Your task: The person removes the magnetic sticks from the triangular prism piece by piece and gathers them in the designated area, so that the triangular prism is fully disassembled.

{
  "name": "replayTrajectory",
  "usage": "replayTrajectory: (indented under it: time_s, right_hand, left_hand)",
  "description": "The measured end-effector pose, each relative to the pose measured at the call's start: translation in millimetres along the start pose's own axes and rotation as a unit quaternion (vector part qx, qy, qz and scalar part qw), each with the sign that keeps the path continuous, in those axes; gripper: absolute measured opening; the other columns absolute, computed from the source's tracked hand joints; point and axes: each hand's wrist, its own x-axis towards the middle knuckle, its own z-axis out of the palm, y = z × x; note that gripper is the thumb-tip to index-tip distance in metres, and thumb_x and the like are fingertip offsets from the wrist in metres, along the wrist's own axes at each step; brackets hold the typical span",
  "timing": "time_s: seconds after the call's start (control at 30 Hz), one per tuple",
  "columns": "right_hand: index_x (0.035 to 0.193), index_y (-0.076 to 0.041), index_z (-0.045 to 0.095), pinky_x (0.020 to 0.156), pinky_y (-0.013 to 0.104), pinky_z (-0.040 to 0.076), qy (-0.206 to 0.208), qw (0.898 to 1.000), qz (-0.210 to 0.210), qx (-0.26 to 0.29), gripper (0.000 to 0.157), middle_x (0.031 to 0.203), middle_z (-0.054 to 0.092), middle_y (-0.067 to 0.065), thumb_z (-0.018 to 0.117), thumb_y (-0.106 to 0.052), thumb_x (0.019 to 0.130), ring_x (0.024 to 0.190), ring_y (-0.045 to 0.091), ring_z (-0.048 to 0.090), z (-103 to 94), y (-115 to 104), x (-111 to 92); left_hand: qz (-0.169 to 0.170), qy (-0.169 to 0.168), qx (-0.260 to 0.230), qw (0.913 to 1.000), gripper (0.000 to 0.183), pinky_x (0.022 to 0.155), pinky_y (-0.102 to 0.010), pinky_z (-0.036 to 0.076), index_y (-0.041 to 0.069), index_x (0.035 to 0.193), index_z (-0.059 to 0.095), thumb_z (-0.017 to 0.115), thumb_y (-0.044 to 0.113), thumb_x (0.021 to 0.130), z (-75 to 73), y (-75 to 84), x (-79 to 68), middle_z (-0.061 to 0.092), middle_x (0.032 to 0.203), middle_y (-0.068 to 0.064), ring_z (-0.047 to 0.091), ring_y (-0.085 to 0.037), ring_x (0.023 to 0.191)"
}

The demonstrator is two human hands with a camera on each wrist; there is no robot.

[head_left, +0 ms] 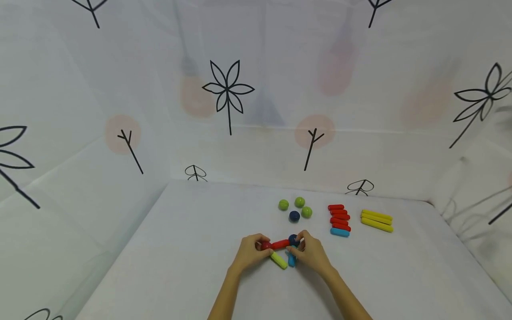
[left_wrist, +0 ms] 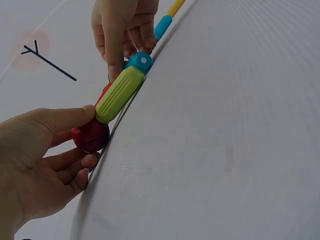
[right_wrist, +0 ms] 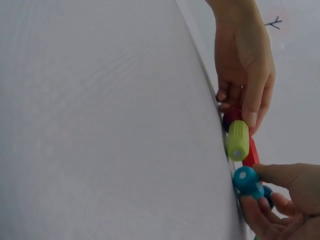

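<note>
A red magnetic ball [head_left: 266, 246], a red rod [head_left: 280, 244] and a dark blue ball [head_left: 294, 240] form a line on the white table. From the red ball a lime-green rod [left_wrist: 120, 95] slants toward the near side. A blue rod [right_wrist: 245, 180] with a pale dot on its end meets the dark blue ball. My left hand [head_left: 250, 254] grips the red ball between thumb and fingers, its thumb beside the lime rod. With my right hand [head_left: 314, 254] I pinch the dark blue ball, thumb close to the blue rod; the fingers partly cover that joint.
Beyond the hands lie several green balls [head_left: 283, 205] and another dark blue ball [head_left: 294, 216]. To the right are a row of red rods [head_left: 339, 217], one blue rod [head_left: 340, 232] and several yellow rods [head_left: 377, 221]. A patterned white curtain [head_left: 256, 151] stands behind the table.
</note>
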Motion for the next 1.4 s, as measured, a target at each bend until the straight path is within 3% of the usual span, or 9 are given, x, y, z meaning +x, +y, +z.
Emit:
replayTrajectory:
  time_s: [0.17, 0.6, 0.9, 1.1, 1.4]
  right_hand:
    - [0.1, -0.004, 0.05, 0.05, 0.023, 0.044, -0.039, 0.999, 0.031, 0.015, 0.04, 0.063, 0.054, 0.0, 0.077, -0.022, 0.077, 0.052, 0.012, 0.049, 2.3, -3, -4]
    - [0.111, -0.001, 0.05, 0.058, 0.028, 0.05, -0.055, 0.997, 0.051, 0.015, 0.042, 0.072, 0.056, 0.004, 0.073, -0.008, 0.076, 0.061, 0.016, 0.051, -6.8, -2, -7]
    - [0.116, -0.003, 0.059, 0.062, 0.029, 0.05, -0.063, 0.998, 0.009, 0.005, 0.037, 0.081, 0.057, 0.003, 0.067, -0.004, 0.08, 0.072, 0.016, 0.052, -19.8, 10, -8]
    - [0.111, -0.006, 0.066, 0.074, 0.039, 0.052, -0.09, 0.995, -0.03, -0.015, 0.029, 0.095, 0.06, 0.006, 0.064, 0.001, 0.082, 0.084, 0.02, 0.053, -28.3, 16, -7]
    - [0.105, -0.003, 0.067, 0.068, 0.027, 0.051, -0.05, 0.998, 0.016, 0.042, 0.023, 0.099, 0.066, 0.006, 0.069, -0.005, 0.082, 0.079, 0.016, 0.057, -38.3, 31, -11]
  left_hand:
    - [-0.007, 0.003, 0.01, 0.9999, 0.026, 0.061, -0.019, 0.042, 0.0, 0.098, 0.067, 0.073, 0.014, 0.079, 1.3, 3.3, 1.0, 0.06, 0.081, -0.001, 0.048, -0.008, 0.067]
    - [-0.01, 0.006, -0.001, 0.9999, 0.023, 0.059, -0.018, 0.041, 0.001, 0.094, 0.066, 0.073, 0.014, 0.077, 1.9, 4.8, 0.7, 0.058, 0.076, 0.001, 0.045, -0.007, 0.065]
    - [-0.013, 0.003, -0.004, 0.9999, 0.025, 0.058, -0.019, 0.04, 0.0, 0.096, 0.065, 0.073, 0.015, 0.077, 2.5, 2.9, 0.3, 0.057, 0.076, 0.0, 0.045, -0.008, 0.065]
    - [-0.012, 0.003, -0.004, 0.9999, 0.025, 0.058, -0.019, 0.04, 0.0, 0.095, 0.065, 0.074, 0.014, 0.076, 2.1, 2.5, 0.4, 0.057, 0.077, 0.0, 0.045, -0.008, 0.065]
    - [-0.021, 0.0, 0.0, 0.9998, 0.023, 0.059, -0.019, 0.04, 0.002, 0.095, 0.064, 0.074, 0.014, 0.077, 4.1, 1.0, 1.1, 0.056, 0.077, 0.001, 0.046, -0.009, 0.067]
